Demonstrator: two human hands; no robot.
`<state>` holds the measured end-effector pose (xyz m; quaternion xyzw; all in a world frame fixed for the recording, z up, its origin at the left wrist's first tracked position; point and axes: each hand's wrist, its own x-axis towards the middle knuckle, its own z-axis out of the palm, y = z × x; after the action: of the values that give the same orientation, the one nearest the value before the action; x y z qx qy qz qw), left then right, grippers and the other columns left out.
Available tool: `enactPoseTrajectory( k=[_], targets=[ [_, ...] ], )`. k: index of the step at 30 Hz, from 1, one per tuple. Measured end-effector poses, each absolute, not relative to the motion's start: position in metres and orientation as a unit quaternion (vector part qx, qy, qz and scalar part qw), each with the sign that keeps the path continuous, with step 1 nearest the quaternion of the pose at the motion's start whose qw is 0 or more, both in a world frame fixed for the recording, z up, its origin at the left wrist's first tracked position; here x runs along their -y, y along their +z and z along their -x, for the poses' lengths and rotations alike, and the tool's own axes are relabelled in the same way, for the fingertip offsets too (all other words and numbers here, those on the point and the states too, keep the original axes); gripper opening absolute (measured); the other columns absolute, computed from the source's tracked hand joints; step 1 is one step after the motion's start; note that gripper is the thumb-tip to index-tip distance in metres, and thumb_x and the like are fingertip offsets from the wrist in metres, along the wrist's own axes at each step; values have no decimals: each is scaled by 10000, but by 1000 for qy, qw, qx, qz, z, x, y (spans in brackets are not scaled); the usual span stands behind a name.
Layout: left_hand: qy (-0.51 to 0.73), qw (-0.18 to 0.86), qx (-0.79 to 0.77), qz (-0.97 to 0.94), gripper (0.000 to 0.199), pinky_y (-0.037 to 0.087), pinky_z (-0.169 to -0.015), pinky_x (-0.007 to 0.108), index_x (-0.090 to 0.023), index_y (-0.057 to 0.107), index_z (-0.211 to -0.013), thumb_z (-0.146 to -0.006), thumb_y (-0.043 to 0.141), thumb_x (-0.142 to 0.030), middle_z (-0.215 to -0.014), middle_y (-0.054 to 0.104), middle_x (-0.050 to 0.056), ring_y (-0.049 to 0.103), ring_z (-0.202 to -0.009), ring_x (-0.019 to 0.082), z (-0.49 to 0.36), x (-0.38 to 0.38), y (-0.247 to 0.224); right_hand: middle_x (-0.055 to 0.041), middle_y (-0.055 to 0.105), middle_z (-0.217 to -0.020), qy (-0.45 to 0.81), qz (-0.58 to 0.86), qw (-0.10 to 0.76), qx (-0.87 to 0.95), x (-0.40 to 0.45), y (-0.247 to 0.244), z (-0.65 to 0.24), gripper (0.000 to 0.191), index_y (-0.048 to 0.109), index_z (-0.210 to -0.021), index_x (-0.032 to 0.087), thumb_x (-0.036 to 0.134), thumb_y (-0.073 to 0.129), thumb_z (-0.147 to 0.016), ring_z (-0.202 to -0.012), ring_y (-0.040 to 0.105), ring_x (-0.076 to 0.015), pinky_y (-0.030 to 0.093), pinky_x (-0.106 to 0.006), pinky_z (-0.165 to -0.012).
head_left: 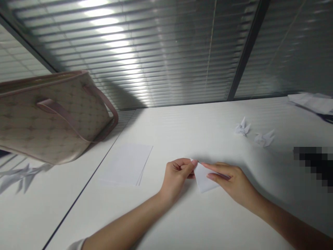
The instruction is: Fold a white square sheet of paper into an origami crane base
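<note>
Between my hands is a folded piece of white paper [204, 180], raised or resting just at the tabletop; I cannot tell which. My left hand [178, 175] pinches its upper left corner between thumb and curled fingers. My right hand [229, 178] has the paper's right side between thumb and fingers, with the index finger stretched along the top edge. Part of the sheet is hidden behind the right fingers. To the left lies a small stack of white paper sheets [125, 165], slightly fanned at its right edge.
Two folded paper cranes [242, 127] [264, 139] stand on the white table [182, 128] at the right. More folded paper [24, 177] lies far left, below a patterned handbag [57, 118]. Papers [312, 102] lie at the back right. A glass partition with blinds [156, 52] borders the table.
</note>
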<state>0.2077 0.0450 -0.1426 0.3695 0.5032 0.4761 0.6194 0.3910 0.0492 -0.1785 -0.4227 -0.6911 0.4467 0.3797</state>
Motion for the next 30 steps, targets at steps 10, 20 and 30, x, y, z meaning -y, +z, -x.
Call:
enactPoseTrajectory(
  k=[10,20,30],
  targets=[
    [466,621,-497,-386,326,501,-614,259,-142,731,-659,-674,777,-464,-633,685,43,619,-610,164,-207,-46,-144,-42,698,-934,436,426,372,700,-48,-179,-391,317,672,-1162,262,278,585,-857,-851,648,-188,558,-286,-697],
    [462,616,-508,-386,316,496,-613,260,-147,741,-654,-662,785,-460,-627,690,49,615,-603,163,-206,-47,-147,-27,696,-884,438,417,371,704,-49,-181,-392,317,673,-1157,277,271,584,-852,-789,645,-175,556,-277,-658],
    [344,681,-471,-442,300,501,-586,253,-148,767,-648,-668,777,-447,-629,703,64,608,-571,154,-208,-39,-136,-44,693,-909,508,363,384,681,-55,-158,-401,189,728,-992,253,322,645,-837,-872,635,-172,517,-295,-788]
  ],
)
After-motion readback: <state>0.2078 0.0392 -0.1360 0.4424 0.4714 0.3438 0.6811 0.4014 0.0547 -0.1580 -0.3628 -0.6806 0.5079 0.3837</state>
